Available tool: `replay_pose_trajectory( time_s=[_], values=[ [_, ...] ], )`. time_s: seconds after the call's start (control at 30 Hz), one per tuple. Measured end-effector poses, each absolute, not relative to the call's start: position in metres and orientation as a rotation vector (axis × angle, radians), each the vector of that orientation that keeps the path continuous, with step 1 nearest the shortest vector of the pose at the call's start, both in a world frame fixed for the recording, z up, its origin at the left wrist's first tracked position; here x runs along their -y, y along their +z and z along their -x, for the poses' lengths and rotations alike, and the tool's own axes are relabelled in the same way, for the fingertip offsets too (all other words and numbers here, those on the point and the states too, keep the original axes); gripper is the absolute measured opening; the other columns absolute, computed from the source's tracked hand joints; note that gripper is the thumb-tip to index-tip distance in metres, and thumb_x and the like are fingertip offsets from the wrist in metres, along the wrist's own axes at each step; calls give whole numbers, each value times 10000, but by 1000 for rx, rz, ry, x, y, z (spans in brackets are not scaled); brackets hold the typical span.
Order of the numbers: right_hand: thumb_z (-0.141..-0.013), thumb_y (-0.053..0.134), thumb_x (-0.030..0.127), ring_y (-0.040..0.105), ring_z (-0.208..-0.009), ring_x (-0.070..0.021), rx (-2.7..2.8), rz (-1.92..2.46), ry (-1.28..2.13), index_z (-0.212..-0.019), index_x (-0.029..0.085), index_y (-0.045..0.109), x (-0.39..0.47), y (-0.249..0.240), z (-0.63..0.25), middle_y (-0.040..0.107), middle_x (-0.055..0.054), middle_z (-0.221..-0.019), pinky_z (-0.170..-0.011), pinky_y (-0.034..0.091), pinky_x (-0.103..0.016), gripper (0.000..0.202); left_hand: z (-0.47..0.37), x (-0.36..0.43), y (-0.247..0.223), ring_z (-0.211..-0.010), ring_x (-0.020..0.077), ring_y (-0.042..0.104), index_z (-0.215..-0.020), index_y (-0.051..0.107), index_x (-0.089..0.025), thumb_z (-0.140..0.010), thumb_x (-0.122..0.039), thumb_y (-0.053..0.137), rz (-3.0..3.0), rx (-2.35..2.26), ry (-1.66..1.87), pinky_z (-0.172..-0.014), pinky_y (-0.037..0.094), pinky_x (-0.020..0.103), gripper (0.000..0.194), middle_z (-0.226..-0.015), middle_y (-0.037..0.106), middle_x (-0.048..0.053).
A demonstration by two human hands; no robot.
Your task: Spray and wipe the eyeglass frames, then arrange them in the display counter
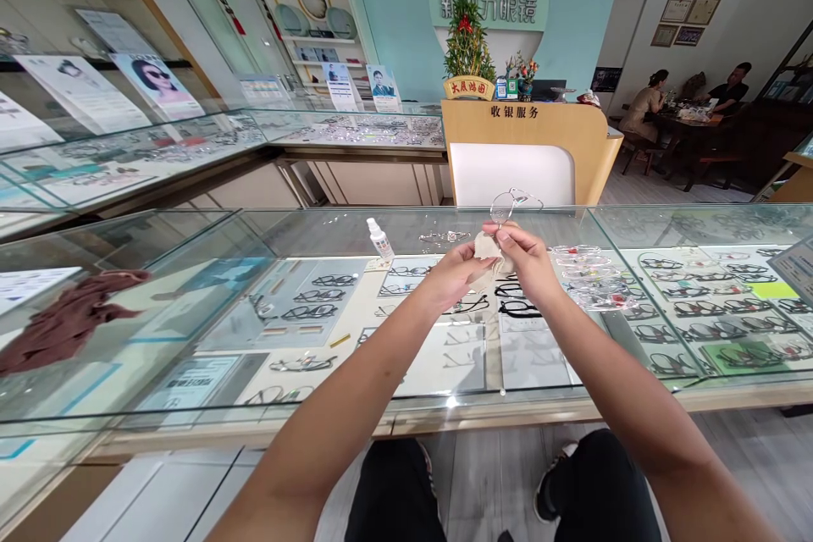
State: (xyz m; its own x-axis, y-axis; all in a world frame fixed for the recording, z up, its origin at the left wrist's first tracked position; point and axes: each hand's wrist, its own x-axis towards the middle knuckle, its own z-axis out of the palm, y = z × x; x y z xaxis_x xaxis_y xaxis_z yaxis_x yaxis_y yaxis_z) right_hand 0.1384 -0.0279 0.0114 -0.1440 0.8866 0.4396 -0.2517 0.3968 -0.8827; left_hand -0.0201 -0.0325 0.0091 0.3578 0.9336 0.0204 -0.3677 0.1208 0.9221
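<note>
Gripping crumpled beige cloth [486, 247], left hand [452, 273] sits beside right hand [531, 261], which pinches thin-rimmed, rounded glasses [511, 201].

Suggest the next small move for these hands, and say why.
Perhaps rub the nearer lens of the glasses gently with the pale cloth: it is bunched between the left hand and the right hand, close beside that lens.
</note>
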Motion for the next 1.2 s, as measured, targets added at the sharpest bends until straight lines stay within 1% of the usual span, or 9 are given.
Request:
replay_pose_trajectory(
  time_s=[0.17, 0.3, 0.4, 0.47, 0.53, 0.7, 0.87, 1.07, 1.2],
  values=[
    [-755, 877, 713, 707, -1026, -224, 1277, 673, 1248, -974, 299, 887, 26, 11, -138, 833, -28, -1115, -966, 561, -367, 469, 20, 36, 12, -796, 171, 646, -979, 748, -196, -561, -317, 981, -1108, -792, 1133, -751, 448, 303, 494, -865, 723, -6],
    [-744, 876, 714, 704, -1011, -218, 1272, 690, 1246, -974, 284, 881, 25, 10, -139, 832, -33, -1116, -928, 559, -347, 487, 25, 34, 11, -806, 202, 647, -996, 749, -185, -574, -312, 890, -1104, -655, 1061, -742, 454, 316, 463, -866, 717, 21],
    [-747, 869, 723, 704, -1050, -223, 1283, 680, 1251, -978, 281, 877, 24, 11, -140, 825, -34, -1127, -963, 555, -355, 499, 28, 30, 9, -821, 233, 657, -968, 750, -179, -627, -461, 891, -1086, -583, 1042, -736, 473, 332, 464, -856, 712, 47],
    [-756, 864, 725, 703, -1088, -229, 1297, 673, 1249, -968, 285, 876, 25, 11, -141, 820, -32, -1143, -996, 553, -362, 488, 28, 29, 8, -783, 209, 644, -924, 744, -183, -677, -585, 925, -1093, -649, 1067, -716, 467, 319, 505, -821, 697, 37],
    [-753, 869, 723, 701, -1119, -235, 1301, 669, 1256, -954, 290, 880, 26, 12, -141, 817, -30, -1163, -1013, 553, -366, 477, 27, 30, 9, -702, 164, 602, -875, 734, -182, -650, -658, 973, -1118, -716, 1078, -671, 442, 296, 578, -760, 666, 10],
    [-723, 911, 701, 702, -1157, -244, 1268, 643, 1302, -984, 307, 903, 28, 14, -140, 822, -23, -1170, -1062, 552, -384, 473, 22, 35, 10, -624, 134, 567, -846, 736, -169, -533, -658, 1041, -1157, -712, 1108, -628, 418, 283, 656, -704, 658, -10],
    [-758, 900, 682, 691, -1164, -239, 1297, 615, 1302, -1011, 320, 912, 32, 14, -137, 808, -21, -1163, -1112, 521, -401, 442, 16, 36, 7, -642, 135, 574, -847, 738, -173, -538, -645, 1040, -1134, -730, 1247, -644, 437, 283, 641, -694, 660, -17],
    [-883, 822, 589, 667, -1245, -245, 1400, 554, 1249, -1034, 334, 915, 38, 16, -135, 809, -18, -1203, -1212, 440, -415, 311, 11, 38, 4, -652, 108, 567, -900, 750, -185, -537, -702, 1020, -1116, -735, 1366, -614, 442, 244, 687, -716, 675, -30],
    [-894, 801, 548, 647, -1279, -257, 1413, 532, 1267, -1054, 328, 914, 40, 20, -136, 808, -19, -1208, -1220, 433, -420, 294, 14, 36, 3, -571, 93, 484, -831, 711, -180, -585, -812, 939, -1159, -789, 1415, -557, 395, 244, 716, -632, 585, -46]
  ],
)
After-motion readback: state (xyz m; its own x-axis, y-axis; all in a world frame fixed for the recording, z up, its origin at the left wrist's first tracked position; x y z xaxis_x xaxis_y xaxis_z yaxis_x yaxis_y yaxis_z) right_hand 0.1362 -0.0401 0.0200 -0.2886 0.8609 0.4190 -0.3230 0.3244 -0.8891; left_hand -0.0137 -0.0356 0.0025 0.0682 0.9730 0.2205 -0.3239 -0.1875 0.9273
